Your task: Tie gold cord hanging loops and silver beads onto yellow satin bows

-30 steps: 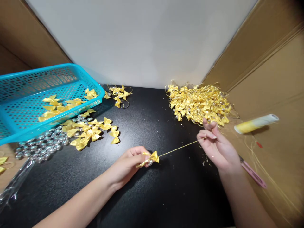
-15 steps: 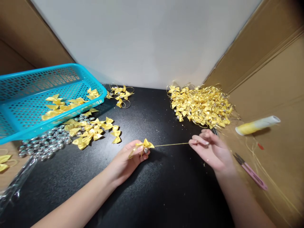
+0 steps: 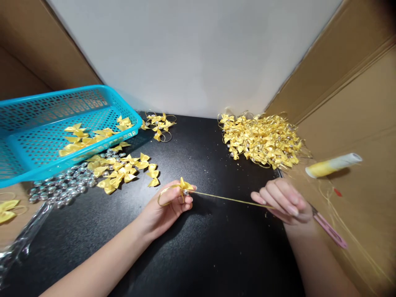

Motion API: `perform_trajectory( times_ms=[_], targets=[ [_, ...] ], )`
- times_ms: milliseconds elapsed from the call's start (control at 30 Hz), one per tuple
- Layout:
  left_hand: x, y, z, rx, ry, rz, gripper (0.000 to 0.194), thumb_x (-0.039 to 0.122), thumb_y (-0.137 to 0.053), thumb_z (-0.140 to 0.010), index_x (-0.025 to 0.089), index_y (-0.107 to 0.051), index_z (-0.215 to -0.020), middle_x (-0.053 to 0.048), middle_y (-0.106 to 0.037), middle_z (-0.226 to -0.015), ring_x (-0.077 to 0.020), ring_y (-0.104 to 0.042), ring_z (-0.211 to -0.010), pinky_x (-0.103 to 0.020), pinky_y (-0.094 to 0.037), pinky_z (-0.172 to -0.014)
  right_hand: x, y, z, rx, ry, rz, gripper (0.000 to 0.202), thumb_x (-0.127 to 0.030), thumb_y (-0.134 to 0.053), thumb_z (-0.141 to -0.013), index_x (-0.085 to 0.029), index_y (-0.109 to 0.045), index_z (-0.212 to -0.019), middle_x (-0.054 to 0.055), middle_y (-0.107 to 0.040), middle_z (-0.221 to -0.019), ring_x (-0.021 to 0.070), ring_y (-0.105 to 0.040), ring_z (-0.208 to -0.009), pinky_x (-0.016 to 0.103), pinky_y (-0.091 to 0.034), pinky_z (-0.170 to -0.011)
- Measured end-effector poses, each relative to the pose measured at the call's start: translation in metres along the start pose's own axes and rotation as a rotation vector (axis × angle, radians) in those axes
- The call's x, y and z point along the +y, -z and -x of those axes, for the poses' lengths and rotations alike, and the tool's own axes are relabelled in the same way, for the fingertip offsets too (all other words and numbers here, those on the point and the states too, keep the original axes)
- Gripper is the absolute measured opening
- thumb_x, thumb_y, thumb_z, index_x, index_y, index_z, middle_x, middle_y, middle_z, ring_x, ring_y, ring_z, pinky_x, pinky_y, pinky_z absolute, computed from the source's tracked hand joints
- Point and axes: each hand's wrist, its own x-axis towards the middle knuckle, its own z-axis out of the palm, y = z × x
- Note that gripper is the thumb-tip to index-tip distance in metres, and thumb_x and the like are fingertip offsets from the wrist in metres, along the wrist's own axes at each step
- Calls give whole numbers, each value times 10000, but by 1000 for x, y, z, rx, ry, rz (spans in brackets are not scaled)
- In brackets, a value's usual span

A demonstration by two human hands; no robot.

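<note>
My left hand (image 3: 168,206) is closed around a yellow ribbon bow (image 3: 182,185), pinched between thumb and fingers. A small silver bead (image 3: 185,192) sits at the bow's middle, and a loop of gold cord hangs over my thumb. From the bow, a thin gold cord (image 3: 227,199) runs taut and slightly downward to my right hand (image 3: 283,200). That hand is curled on the cord's other end; the exact pinch point is blurred. Just beyond its wrist lie pink thread snips (image 3: 331,231), their blades partly hidden by the hand.
A blue plastic basket (image 3: 122,97) with yellow bows stands at left. Beside it lie silver beads (image 3: 66,185) and loose bows (image 3: 125,169). Looped bows form a big pile (image 3: 262,140) at back right. A yellow-white spool (image 3: 332,165) lies on cardboard. A white wall (image 3: 198,53) rises behind.
My right hand has turned over, its fingers curling in, and moved slightly right and down. The cord now slopes downward, and the loop at my left thumb shows wider.
</note>
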Motion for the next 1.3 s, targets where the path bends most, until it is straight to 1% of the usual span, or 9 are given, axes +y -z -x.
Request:
perform_trajectory(
  times_ms=[100, 167, 300, 533, 633, 733, 967, 1133, 1300],
  targets=[
    [1, 0, 1, -93, 85, -72, 193, 239, -896, -592, 168, -721, -634, -38, -761, -703, -103, -665, -531, -188, -544, -552, 2, 2, -7, 276, -104, 186, 414, -460, -813, -673, -219, -492, -572, -93, -401, -482, 53, -265, -407, 254, -343, -524],
    [0, 0, 1, -142, 140, -119, 198, 235, -888, -610, 157, -706, -626, -54, -764, -693, -120, -686, -542, -190, -547, -555, 10, 8, -14, 365, -166, 336, 330, -480, -794, -687, -227, -583, -675, -84, -440, -512, 56, -292, -433, 251, -332, -522],
    [-8, 1, 5, -265, 262, -136, 196, 260, -864, -654, 147, -705, -675, -74, -772, -700, -152, -714, -578, -219, -563, -577, 30, 14, -26, 418, -198, 611, 351, -533, -744, -708, -196, -668, -774, -56, -485, -541, 86, -401, -499, 246, -333, -521],
    [-22, -5, 15, -468, 402, -28, 191, 209, -873, -617, 137, -704, -668, -79, -774, -767, -211, -742, -717, -275, -571, -637, 50, -9, -30, 395, -114, 743, 239, -433, -687, -778, -194, -682, -784, 15, -662, -759, 154, -576, -724, 277, -453, -694],
    [-21, -9, 15, -375, 323, -8, 225, 207, -877, -595, 140, -662, -609, -32, -714, -621, -166, -699, -594, -235, -517, -590, 54, -13, -27, 362, -78, 838, 188, -354, -591, -861, -194, -690, -864, 23, -682, -820, 150, -577, -718, 278, -459, -690],
    [-18, -10, 11, -188, 193, -59, 264, 215, -885, -573, 144, -631, -572, -3, -656, -555, -116, -628, -529, -205, -474, -559, 54, -13, -24, 372, -31, 895, 180, -285, -535, -891, -194, -687, -924, 22, -671, -809, 143, -583, -708, 273, -471, -678],
    [-19, -12, 2, 172, 76, -167, 248, 252, -890, -536, 137, -681, -605, -19, -712, -638, -104, -630, -613, -187, -473, -623, 50, -50, -17, 457, 52, 600, 153, -290, -631, -855, -203, -638, -981, 9, -725, -725, 123, -642, -605, 257, -542, -622],
    [-20, -16, 2, 255, 74, -217, 238, 272, -879, -531, 137, -694, -597, -23, -712, -612, -112, -623, -619, -200, -461, -633, 65, -81, -5, 361, 27, 713, 104, -241, -619, -856, -187, -624, -767, 10, -709, -625, 130, -660, -533, 235, -544, -529],
    [-20, -18, 2, 236, 89, -245, 229, 272, -873, -542, 135, -695, -581, -20, -707, -631, -115, -612, -638, -205, -457, -642, 72, -82, -3, 342, 132, 977, 143, -165, -585, -855, -192, -618, -718, -13, -674, -579, 118, -638, -512, 236, -534, -562]
  ],
)
